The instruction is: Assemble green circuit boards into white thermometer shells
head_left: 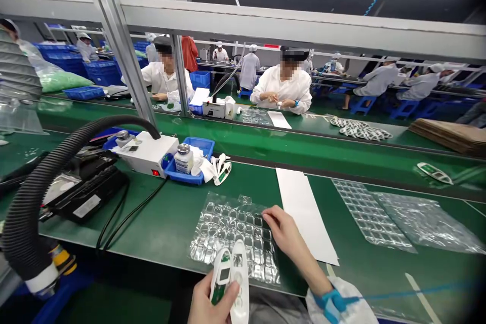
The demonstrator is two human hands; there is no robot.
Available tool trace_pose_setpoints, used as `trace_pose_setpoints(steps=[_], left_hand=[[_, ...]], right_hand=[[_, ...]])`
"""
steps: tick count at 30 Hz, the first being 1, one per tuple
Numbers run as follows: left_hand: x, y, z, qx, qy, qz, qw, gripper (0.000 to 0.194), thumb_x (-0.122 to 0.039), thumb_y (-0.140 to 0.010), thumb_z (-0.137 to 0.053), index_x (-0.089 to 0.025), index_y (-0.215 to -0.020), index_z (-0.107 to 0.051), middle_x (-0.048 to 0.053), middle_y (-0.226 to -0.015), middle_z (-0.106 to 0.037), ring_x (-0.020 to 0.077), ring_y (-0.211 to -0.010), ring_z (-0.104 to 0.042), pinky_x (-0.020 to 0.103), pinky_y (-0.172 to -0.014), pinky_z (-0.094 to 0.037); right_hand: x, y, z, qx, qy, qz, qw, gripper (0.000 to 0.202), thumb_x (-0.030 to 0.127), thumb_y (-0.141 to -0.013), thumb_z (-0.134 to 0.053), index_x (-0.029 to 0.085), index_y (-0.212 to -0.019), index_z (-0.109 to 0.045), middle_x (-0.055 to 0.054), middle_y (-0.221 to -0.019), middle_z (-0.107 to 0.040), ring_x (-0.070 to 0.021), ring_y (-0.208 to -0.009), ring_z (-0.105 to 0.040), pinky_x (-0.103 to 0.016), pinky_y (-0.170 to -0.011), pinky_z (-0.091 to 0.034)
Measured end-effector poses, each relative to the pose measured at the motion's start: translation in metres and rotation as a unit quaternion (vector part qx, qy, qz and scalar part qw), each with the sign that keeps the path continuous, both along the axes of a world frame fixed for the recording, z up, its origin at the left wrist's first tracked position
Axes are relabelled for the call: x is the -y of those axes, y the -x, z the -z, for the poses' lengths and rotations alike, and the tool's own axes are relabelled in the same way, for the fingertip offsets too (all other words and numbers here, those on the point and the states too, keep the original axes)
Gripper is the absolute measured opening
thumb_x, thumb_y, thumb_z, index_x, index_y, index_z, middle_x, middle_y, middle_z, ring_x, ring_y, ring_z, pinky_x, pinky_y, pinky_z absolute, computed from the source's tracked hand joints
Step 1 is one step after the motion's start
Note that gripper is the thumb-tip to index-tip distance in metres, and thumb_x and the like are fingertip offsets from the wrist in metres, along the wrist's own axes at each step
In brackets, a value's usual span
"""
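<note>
My left hand (214, 298) is wrapped round two long white plastic housing halves at the front edge of the bench. One housing half (221, 276) shows a green circuit board and a small rectangular window; the other housing half (240, 283) has round button shapes. Beyond them lies a clear plastic sheet (235, 233) with rows of square pockets. At the sheet's upper right edge, my right hand (283, 230) has thumb and forefinger pinched together; what is between the fingertips is too small to make out. A blue wrist strap (332, 304) circles my right wrist.
White paper sheets (304, 212) lie right of my right hand, then another pocketed sheet (370, 215) and a clear bag (429, 220). A blue tray (190, 177) holds a bottle beside a white box (146, 152). A black hose (56, 162) arches at left. Co-workers sit opposite.
</note>
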State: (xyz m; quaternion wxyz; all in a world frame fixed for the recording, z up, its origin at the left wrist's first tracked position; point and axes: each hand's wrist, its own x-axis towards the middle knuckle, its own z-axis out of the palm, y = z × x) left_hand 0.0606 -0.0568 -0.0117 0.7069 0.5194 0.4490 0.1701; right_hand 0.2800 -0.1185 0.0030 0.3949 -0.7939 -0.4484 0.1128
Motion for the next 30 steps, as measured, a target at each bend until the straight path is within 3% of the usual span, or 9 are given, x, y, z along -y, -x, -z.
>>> trace_pose_setpoints(steps=[3, 7, 16, 20, 22, 26, 30], left_hand=[[-0.004, 0.002, -0.003, 0.01, 0.0, -0.007, 1.0, 0.062, -0.066, -0.053, -0.074, -0.012, -0.083, -0.072, 0.005, -0.062, -0.064, 0.0157, -0.053, -0.049, 0.025, -0.047, -0.038], [-0.002, 0.003, 0.0, 0.021, -0.001, -0.021, 1.0, 0.059, -0.061, -0.053, -0.076, -0.011, -0.083, -0.071, 0.005, -0.064, -0.064, 0.0149, -0.055, -0.049, 0.023, -0.047, -0.038], [0.001, 0.005, 0.003, 0.018, 0.022, -0.052, 0.998, 0.051, -0.049, -0.05, -0.082, -0.013, -0.083, -0.069, 0.003, -0.057, -0.063, 0.017, -0.052, -0.054, 0.024, -0.044, -0.041], [0.003, 0.003, -0.001, 0.025, 0.018, -0.066, 0.997, 0.045, -0.045, -0.05, -0.084, -0.013, -0.079, -0.069, 0.002, -0.054, -0.061, 0.0173, -0.051, -0.055, 0.024, -0.044, -0.043], [0.004, 0.002, -0.003, 0.025, 0.019, -0.071, 0.997, 0.039, -0.041, -0.052, -0.083, -0.013, -0.076, -0.069, 0.001, -0.053, -0.06, 0.0157, -0.05, -0.054, 0.023, -0.044, -0.042], [0.006, -0.002, -0.004, 0.03, 0.022, -0.067, 0.997, 0.029, -0.032, -0.057, -0.08, -0.014, -0.075, -0.067, -0.003, -0.051, -0.056, 0.0105, -0.045, -0.046, 0.021, -0.044, -0.039], [0.006, -0.002, -0.002, 0.024, 0.02, -0.052, 0.998, 0.023, -0.026, -0.06, -0.077, -0.014, -0.075, -0.064, -0.005, -0.051, -0.054, 0.006, -0.041, -0.035, 0.019, -0.041, -0.033]], right_hand=[[-0.005, -0.014, 0.015, 0.031, 0.03, 0.023, 0.999, 0.02, 0.026, -0.09, -0.043, 0.021, -0.076, -0.057, -0.005, -0.079, -0.057, -0.021, -0.071, -0.056, -0.032, -0.066, -0.042], [-0.009, -0.012, 0.024, 0.032, 0.041, 0.04, 0.998, 0.014, 0.024, -0.085, -0.048, 0.022, -0.072, -0.053, -0.002, -0.074, -0.055, -0.0197, -0.063, -0.053, -0.03, -0.058, -0.037], [0.002, -0.005, 0.024, -0.016, -0.026, 0.049, 0.998, 0.017, 0.028, -0.089, -0.044, 0.021, -0.073, -0.047, -0.001, -0.073, -0.053, -0.0178, -0.066, -0.05, -0.028, -0.062, -0.037], [0.006, -0.002, 0.012, -0.052, -0.067, 0.074, 0.994, 0.02, 0.034, -0.09, -0.044, 0.02, -0.076, -0.049, -0.001, -0.072, -0.053, -0.0172, -0.064, -0.048, -0.028, -0.061, -0.038], [0.009, 0.009, -0.001, -0.084, -0.075, 0.046, 0.993, 0.021, 0.034, -0.089, -0.047, 0.02, -0.074, -0.05, -0.001, -0.071, -0.052, -0.0166, -0.065, -0.047, -0.027, -0.061, -0.038], [0.01, 0.042, -0.023, -0.138, -0.052, -0.078, 0.986, 0.021, 0.03, -0.091, -0.05, 0.019, -0.072, -0.051, 0.001, -0.072, -0.051, -0.0155, -0.067, -0.046, -0.026, -0.063, -0.037], [0.008, 0.064, -0.027, -0.112, -0.013, -0.124, 0.986, 0.021, 0.027, -0.093, -0.048, 0.02, -0.074, -0.052, 0.001, -0.074, -0.052, -0.0149, -0.069, -0.047, -0.026, -0.066, -0.037]])
